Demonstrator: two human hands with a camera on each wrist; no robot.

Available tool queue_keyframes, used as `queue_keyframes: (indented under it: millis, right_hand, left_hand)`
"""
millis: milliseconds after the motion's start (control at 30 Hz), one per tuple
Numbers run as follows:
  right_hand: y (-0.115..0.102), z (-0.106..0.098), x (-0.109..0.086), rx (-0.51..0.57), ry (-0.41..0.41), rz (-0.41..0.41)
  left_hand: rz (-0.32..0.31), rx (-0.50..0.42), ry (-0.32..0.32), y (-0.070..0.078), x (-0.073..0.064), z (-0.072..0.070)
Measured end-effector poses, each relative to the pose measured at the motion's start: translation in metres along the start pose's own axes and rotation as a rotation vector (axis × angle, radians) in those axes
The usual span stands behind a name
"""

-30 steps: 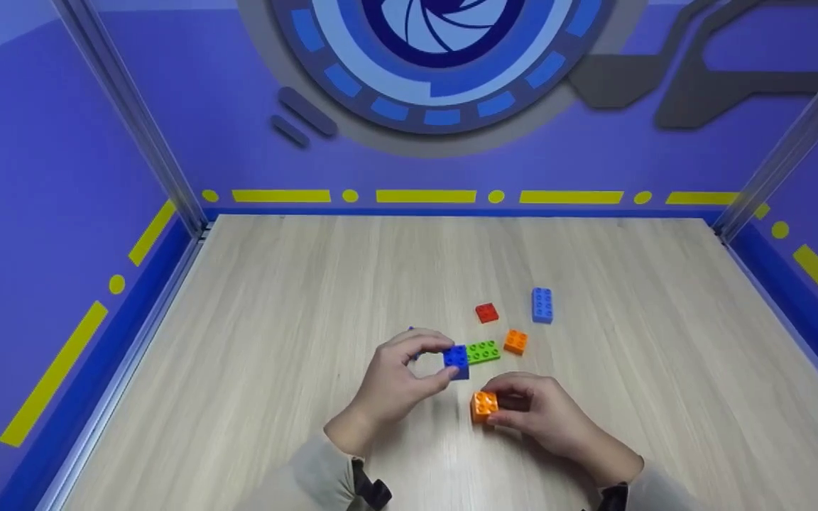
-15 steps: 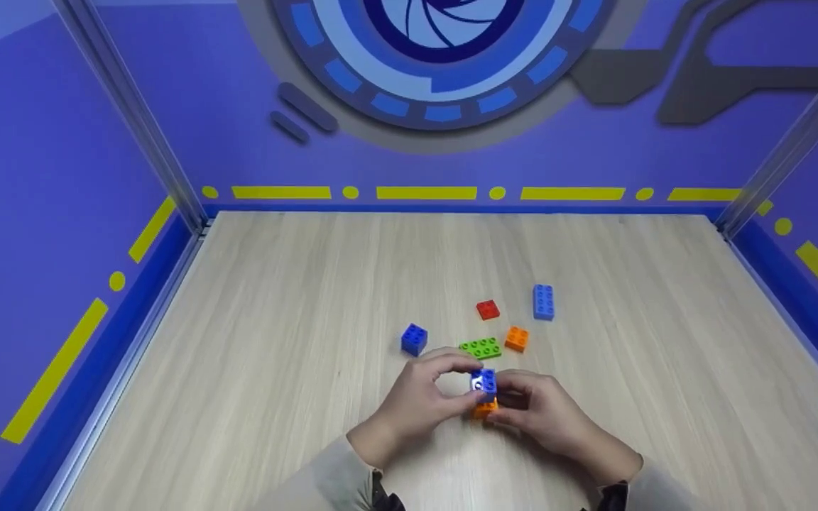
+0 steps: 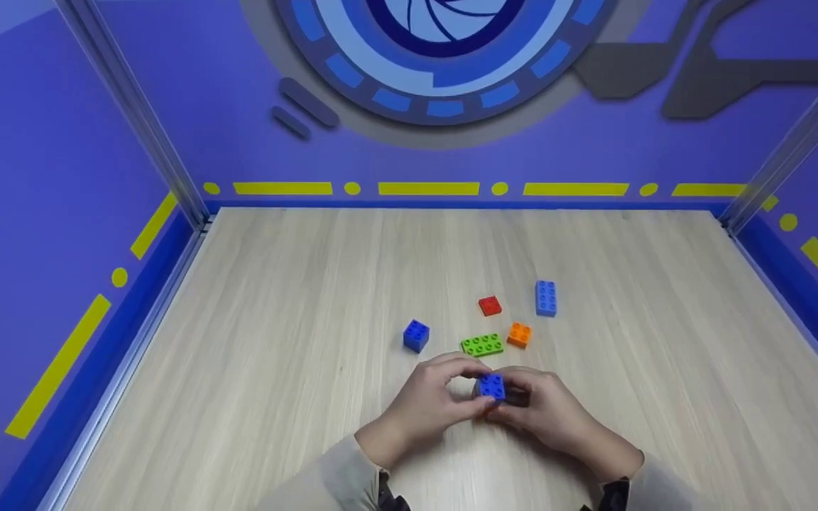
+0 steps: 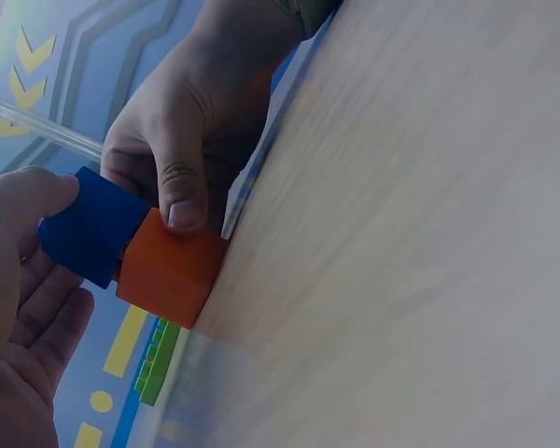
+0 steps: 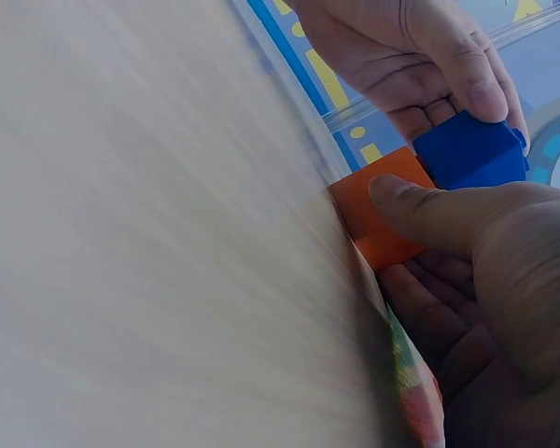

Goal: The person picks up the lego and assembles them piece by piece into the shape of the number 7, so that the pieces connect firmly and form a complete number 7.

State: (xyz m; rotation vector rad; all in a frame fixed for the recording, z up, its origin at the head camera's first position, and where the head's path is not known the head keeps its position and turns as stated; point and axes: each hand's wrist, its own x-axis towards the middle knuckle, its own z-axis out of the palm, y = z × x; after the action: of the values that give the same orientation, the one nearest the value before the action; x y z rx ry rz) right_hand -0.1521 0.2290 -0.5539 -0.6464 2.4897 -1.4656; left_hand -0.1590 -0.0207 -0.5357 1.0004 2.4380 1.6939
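Observation:
My left hand (image 3: 432, 397) pinches a blue toy brick (image 3: 491, 386) between thumb and fingers. Right under it stands an orange brick (image 4: 173, 266) on the tabletop, gripped by my right hand (image 3: 547, 411). From the head view the blue brick hides nearly all of the orange one. Both wrist views show the blue brick (image 5: 471, 151) sitting on top of the orange brick (image 5: 378, 210), slightly tilted and with a small gap in the left wrist view. Whether the studs are fully pressed in, I cannot tell.
Just beyond the hands lies a flat green brick (image 3: 482, 345). Another blue brick (image 3: 416, 336) stands to its left, a second orange brick (image 3: 519, 335) to its right. Farther back are a small red brick (image 3: 490, 306) and a long light-blue brick (image 3: 545, 298). Walls enclose the wooden table (image 3: 295, 298).
My left hand has moved right and toward me, carrying the blue brick from beside the green one onto the orange brick. My right hand has stayed in place, holding the orange brick.

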Motion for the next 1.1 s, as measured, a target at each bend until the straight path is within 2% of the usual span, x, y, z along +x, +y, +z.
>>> queue_keyframes:
  millis: [333, 667, 1100]
  right_hand:
    - [0.0006, 0.0002, 0.0015, -0.008, 0.027, -0.002]
    - [0.0012, 0.0009, -0.0008, -0.012, 0.046, -0.032]
    - [0.0006, 0.0009, 0.0001, -0.021, 0.051, -0.031]
  left_hand:
    - [-0.054, 0.034, -0.029, 0.0042, 0.0026, -0.0016]
    - [-0.04, 0.022, -0.057, 0.0016, 0.0042, -0.0015]
    - [-0.102, 0.036, -0.103, 0.0093, 0.0053, -0.0073]
